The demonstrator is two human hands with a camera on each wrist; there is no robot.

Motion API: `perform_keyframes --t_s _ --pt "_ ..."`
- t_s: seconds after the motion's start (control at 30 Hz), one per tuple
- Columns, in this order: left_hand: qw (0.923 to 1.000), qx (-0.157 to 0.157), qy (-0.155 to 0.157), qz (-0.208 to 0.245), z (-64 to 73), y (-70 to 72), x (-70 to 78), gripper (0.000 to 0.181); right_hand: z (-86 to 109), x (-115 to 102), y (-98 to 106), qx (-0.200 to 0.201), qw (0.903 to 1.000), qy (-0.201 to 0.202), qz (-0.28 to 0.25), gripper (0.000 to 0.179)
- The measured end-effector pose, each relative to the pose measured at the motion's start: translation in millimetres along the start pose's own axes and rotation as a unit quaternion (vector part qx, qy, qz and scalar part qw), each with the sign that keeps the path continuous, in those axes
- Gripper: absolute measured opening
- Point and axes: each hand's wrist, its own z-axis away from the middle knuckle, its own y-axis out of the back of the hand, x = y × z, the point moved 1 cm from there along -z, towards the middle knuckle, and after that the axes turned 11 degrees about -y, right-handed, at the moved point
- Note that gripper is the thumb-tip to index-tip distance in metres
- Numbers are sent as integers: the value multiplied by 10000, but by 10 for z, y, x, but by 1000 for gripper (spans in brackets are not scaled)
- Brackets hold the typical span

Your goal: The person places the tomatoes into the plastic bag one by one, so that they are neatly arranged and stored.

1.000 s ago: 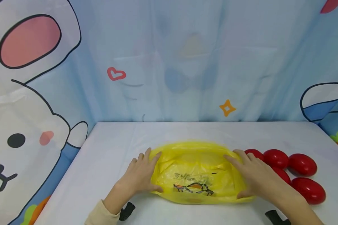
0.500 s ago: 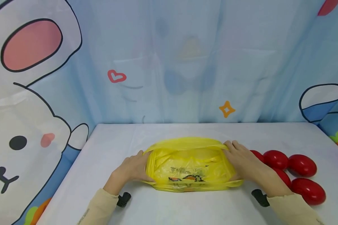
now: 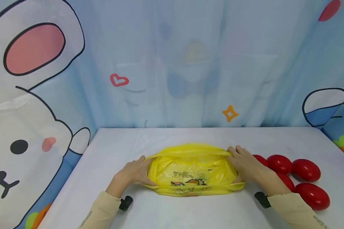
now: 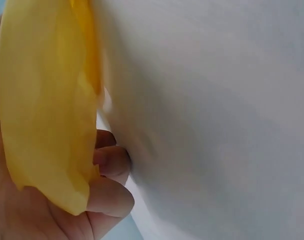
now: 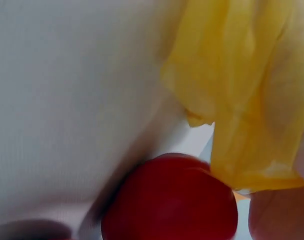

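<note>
A thin yellow plastic bag (image 3: 189, 178) with dark print lies crosswise on the white table, its top rim spread apart. The left hand (image 3: 134, 171) grips the bag's left end; fingers and thumb are partly hidden by the plastic. In the left wrist view, curled fingers (image 4: 109, 197) show beside the hanging yellow film (image 4: 47, 110). At the opposite end the right hand (image 3: 245, 165) holds the bag, its thumb near the front rim. The right wrist view has yellow folds (image 5: 242, 100) draped over part of that hand.
Several glossy red oval objects (image 3: 306, 170) lie on the table (image 3: 120, 140) beside the right forearm; one red oval (image 5: 172, 200) is close to the right hand in its wrist view. A cartoon-printed curtain (image 3: 172, 63) hangs behind the table.
Both hands have moved from beside the bag into its ends and taken hold. The bag has shifted slightly left, its rim stretched between them. In the last half second little has moved.
</note>
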Motion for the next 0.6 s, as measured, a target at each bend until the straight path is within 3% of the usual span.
perform_keyframes --t_s 0.2,0.37,0.6 --pt "10000 -21 -70 51 -1 -36 3 106 74 21 -4 227 9993 115 -275 86" --pt "9996 -33 -133 227 -9 -36 19 113 144 36 73 532 9947 73 -881 93" --pt "9994 55 -192 296 -17 -29 32 117 235 53 227 505 9860 -87 -1585 103"
